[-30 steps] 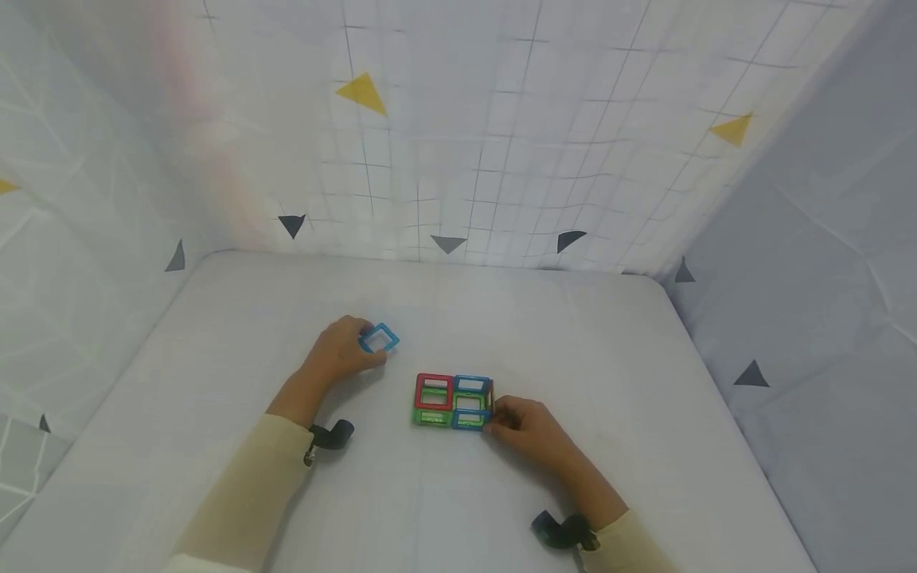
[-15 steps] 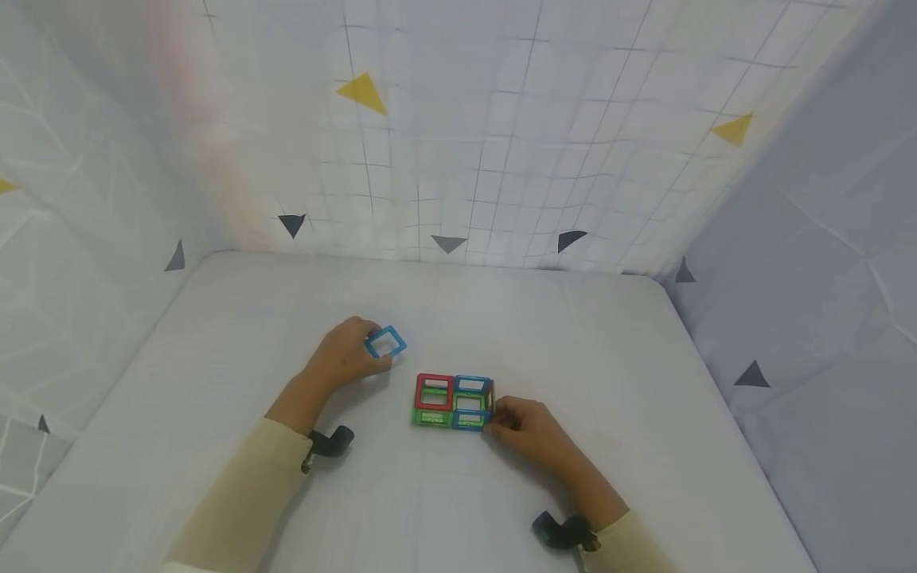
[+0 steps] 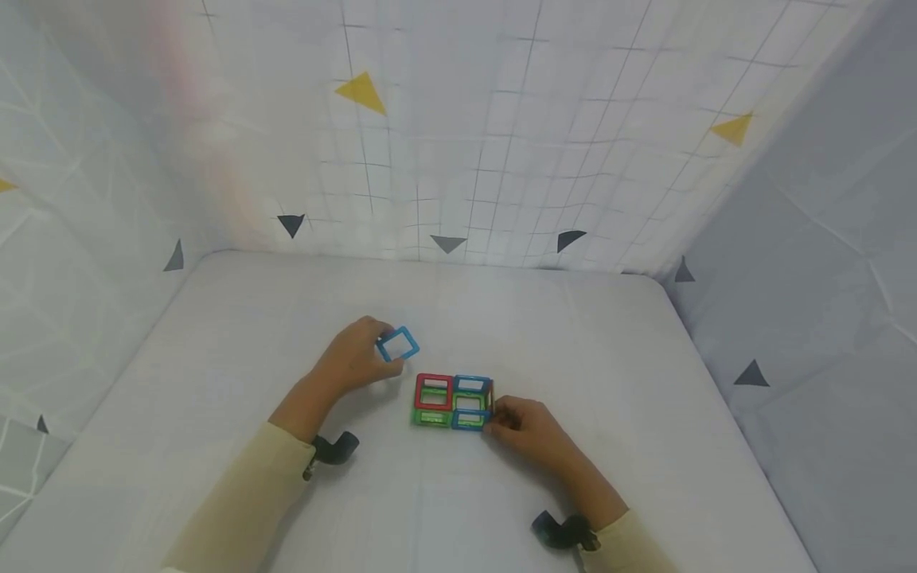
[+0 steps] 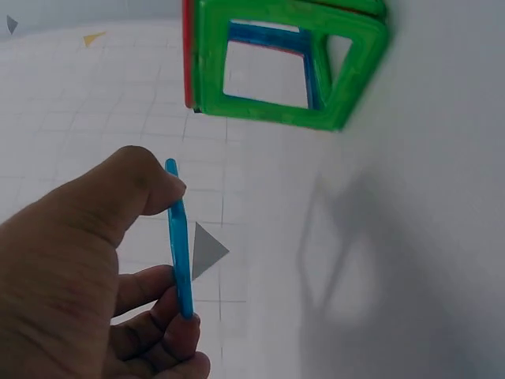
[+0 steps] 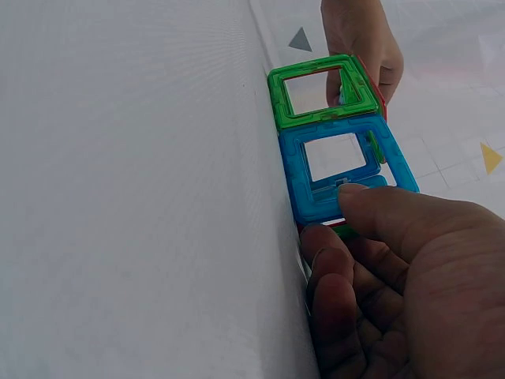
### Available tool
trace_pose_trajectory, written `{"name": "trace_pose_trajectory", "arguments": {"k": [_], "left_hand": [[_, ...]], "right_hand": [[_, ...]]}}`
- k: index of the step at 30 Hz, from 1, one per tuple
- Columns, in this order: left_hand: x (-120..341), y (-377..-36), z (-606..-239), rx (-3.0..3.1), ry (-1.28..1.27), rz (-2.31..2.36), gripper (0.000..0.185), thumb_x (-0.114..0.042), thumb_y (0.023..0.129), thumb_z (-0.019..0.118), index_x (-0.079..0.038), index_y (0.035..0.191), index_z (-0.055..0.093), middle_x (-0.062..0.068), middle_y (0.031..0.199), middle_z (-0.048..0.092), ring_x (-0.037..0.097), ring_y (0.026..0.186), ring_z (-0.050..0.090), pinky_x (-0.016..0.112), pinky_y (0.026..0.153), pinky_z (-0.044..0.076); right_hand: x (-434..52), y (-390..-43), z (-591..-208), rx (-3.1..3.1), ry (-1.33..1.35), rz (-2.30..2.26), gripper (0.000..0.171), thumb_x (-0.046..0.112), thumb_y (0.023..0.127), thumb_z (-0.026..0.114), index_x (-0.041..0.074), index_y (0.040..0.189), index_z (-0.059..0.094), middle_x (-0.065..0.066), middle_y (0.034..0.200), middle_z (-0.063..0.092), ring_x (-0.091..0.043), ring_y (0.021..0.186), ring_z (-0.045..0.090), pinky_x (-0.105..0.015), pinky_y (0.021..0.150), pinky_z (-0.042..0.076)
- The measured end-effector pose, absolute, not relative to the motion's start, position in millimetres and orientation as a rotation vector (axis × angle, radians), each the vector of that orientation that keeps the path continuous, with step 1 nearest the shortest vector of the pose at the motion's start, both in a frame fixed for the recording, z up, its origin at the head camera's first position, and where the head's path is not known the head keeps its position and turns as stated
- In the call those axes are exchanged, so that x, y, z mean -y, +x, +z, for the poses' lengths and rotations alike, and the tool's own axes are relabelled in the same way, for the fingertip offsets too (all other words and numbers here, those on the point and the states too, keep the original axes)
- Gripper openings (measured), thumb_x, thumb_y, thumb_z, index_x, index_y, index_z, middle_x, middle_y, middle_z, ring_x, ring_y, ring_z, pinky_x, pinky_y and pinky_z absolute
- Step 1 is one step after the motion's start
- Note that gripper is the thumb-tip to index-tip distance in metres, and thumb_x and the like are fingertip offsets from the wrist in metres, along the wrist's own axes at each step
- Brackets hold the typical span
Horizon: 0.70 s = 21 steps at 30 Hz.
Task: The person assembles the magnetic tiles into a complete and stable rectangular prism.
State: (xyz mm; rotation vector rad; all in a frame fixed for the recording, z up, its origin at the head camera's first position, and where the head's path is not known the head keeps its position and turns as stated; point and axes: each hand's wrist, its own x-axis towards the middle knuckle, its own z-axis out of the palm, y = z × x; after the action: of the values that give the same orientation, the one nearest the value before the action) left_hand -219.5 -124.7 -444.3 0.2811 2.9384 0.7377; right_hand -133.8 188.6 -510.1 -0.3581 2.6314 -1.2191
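Note:
A small box-like build of magnetic square tiles [image 3: 453,402], red, blue and green, stands in the middle of the white table [image 3: 616,374]. My right hand [image 3: 521,427] grips its right end, thumb on the blue tile [image 5: 339,170] and fingers curled under. My left hand [image 3: 358,358] pinches a loose light-blue square tile [image 3: 397,344] between thumb and fingers, a little above the table and just up-left of the build. In the left wrist view that tile [image 4: 180,241] shows edge-on, with the build's green face [image 4: 284,67] beyond it.
Sheeted walls with a grid and triangle print [image 3: 444,159] close in the table at the back and both sides. A wrist camera mount sits on each forearm [image 3: 333,447] [image 3: 562,532].
My left hand has carried the light-blue tile to the right, nearer the build. The right hand and the build have stayed put.

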Motion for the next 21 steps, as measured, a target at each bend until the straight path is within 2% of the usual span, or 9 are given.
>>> {"name": "trace_pose_trajectory", "arguments": {"k": [10, 21], "left_hand": [[110, -208, -437, -2.894, 0.324, 0.781, 0.065, -0.046, 0.079, 0.078, -0.013, 0.132, 0.06, 0.006, 0.128, 0.06, 0.025, 0.113, 0.058, 0.048, 0.094, 0.055], [101, -202, -433, -2.918, 0.408, 0.752, 0.066, -0.048, 0.08, 0.078, -0.013, 0.133, 0.061, 0.007, 0.129, 0.061, 0.024, 0.117, 0.058, 0.047, 0.096, 0.054]], "right_hand": [[-189, -134, -510, -2.616, -0.366, -1.235, 0.019, 0.025, 0.09, 0.073, 0.018, 0.107, 0.069, 0.01, 0.087, 0.066, -0.014, 0.081, 0.06, -0.026, 0.072, 0.053], [-190, -134, -509, -2.628, -0.365, -1.222, 0.018, 0.024, 0.09, 0.073, 0.019, 0.107, 0.07, 0.01, 0.086, 0.066, -0.013, 0.08, 0.06, -0.025, 0.072, 0.053]]}}
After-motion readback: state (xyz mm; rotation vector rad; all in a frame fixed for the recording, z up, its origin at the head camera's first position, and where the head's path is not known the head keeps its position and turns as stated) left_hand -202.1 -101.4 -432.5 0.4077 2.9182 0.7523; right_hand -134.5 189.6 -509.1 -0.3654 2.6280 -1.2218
